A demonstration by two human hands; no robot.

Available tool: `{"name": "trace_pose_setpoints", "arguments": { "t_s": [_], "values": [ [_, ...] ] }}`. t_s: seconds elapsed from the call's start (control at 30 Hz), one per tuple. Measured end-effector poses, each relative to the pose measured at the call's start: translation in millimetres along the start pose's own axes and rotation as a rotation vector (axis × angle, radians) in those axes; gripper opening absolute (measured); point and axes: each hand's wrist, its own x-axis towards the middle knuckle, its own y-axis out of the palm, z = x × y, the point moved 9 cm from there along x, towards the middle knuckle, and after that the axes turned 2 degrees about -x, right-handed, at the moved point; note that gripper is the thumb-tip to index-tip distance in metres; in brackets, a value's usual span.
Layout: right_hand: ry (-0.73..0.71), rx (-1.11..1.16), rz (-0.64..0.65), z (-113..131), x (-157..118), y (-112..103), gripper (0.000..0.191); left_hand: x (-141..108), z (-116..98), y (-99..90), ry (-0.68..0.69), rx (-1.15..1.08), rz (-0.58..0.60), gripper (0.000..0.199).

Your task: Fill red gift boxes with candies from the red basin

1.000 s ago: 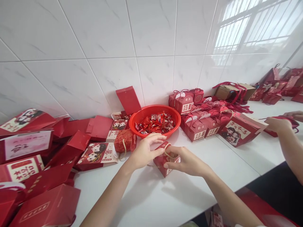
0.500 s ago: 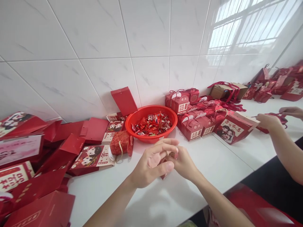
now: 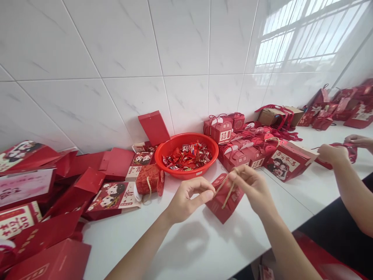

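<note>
Between my hands a small red gift box (image 3: pixel 222 208) rests tilted on the white table, with a twisted beige cord (image 3: pixel 228 197) across its top. My left hand (image 3: pixel 189 198) pinches one part of the cord at the box's left side. Thumb and fingers of my right hand (image 3: pixel 253 186) close on the cord above the box. Just behind, a red plastic basket (image 3: pixel 186 175) holds wrapped candies (image 3: pixel 189 154). To the left of the basket lies a round-sided red box (image 3: pixel 148 179) with a similar cord handle.
Flat and folded red boxes (image 3: pixel 67 194) pile up on the left. Several finished-looking gift boxes (image 3: pixel 239 155) stand right of the basket, beside a larger printed box (image 3: pixel 287 161). At far right another person's hands (image 3: pixel 332 153) handle a red item. A tiled wall (image 3: pixel 131 105) bounds the back.
My hands have moved apart, the right one up and to the right. The red box and its cord, mostly covered before, now show between them.
</note>
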Motion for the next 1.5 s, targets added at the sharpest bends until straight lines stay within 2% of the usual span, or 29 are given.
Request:
{"name": "trace_pose_setpoints", "arguments": {
  "t_s": [0.1,0.2,0.3,0.37,0.5,0.63,0.8,0.9,1.0,1.1,1.2,1.37,1.5],
  "values": [
    [-0.082,0.048,-0.181,18.3,18.1,-42.2,0.034,4.0,31.8,16.1,-0.127,-0.068,0.08,0.024],
    [-0.154,0.102,-0.367,34.9,44.4,-86.0,0.032,1.4,75.5,37.8,-0.25,-0.094,0.124,0.025],
    [-0.231,0.126,-0.545,50.1,78.1,-125.5,0.019,-11.0,121.2,65.3,-0.354,-0.088,0.197,0.021],
    [-0.306,0.118,-0.629,60.3,103.1,-144.2,0.019,-21.1,145.4,80.9,-0.393,-0.082,0.241,0.018],
    [-0.302,0.097,-0.734,61.8,150.1,-163.2,0.032,-26.4,153.8,90.9,-0.186,0.171,0.269,0.015],
    [-0.258,0.091,-0.772,57.2,172.1,-165.6,0.033,-24.4,158.2,85.3,-0.193,0.217,0.245,0.017],
    [-0.322,0.131,-0.75,66.9,155.9,-164.6,0.031,-20.8,155.4,84.0,-0.187,0.191,0.264,0.016],
    [-0.358,0.119,-0.691,72.7,128.6,-161.7,0.027,-19.9,153.0,84.4,-0.19,0.18,0.27,0.016],
    [-0.333,0.081,-0.685,65.2,92.8,-163.3,0.03,-19.6,150.7,85.4,-0.186,0.185,0.278,0.015],
    [-0.237,0.028,-0.712,41.6,61.7,-172.5,0.039,-19.9,149.9,86.9,-0.186,0.187,0.291,0.014],
    [-0.15,0.01,-0.697,10.2,46.8,-184.4,0.041,-20.0,150.1,87.3,-0.193,0.186,0.296,0.014],
    [-0.058,-0.055,-0.725,-38.3,46.6,-201.7,0.042,-19.1,149.0,86.7,-0.196,0.185,0.292,0.014],
    [-0.047,-0.124,-0.733,-62.3,57.5,-199.6,0.044,-20.0,147.6,87.2,-0.2,0.189,0.29,0.014]
  ]
}}
